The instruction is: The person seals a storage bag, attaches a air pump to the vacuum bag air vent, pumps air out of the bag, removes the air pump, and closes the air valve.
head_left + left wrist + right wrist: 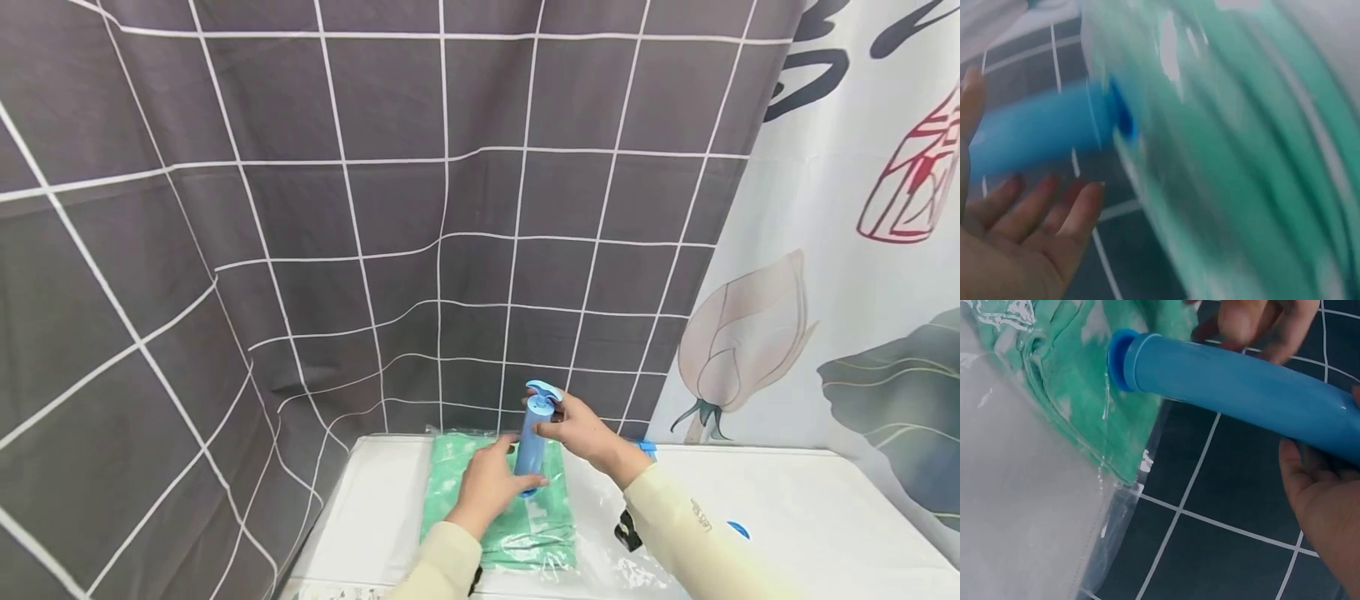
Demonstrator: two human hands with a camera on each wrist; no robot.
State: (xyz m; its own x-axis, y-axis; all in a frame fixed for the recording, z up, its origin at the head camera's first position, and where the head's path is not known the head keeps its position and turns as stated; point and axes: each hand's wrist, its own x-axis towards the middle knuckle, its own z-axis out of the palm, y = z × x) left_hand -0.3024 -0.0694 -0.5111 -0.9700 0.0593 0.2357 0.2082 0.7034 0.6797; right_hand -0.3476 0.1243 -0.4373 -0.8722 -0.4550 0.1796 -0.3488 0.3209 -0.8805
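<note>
Below, green cloth (528, 533) inside clear bag (1110, 537), blue cylinder (531, 450) above.

Hands: two are showing, one left hand (487, 481) and one right hand (583, 429). Cream sleeves (686, 529): two are showing. Blue hand pump (531, 450): one is showing. Clear plastic bag (637, 572): one is lying flat. Green fabric bundle (532, 533): one is lying inside. White table (795, 483): one is standing. Grey gridded curtain (390, 208): one is hanging. White printed curtain (817, 200): one is hanging.
</note>
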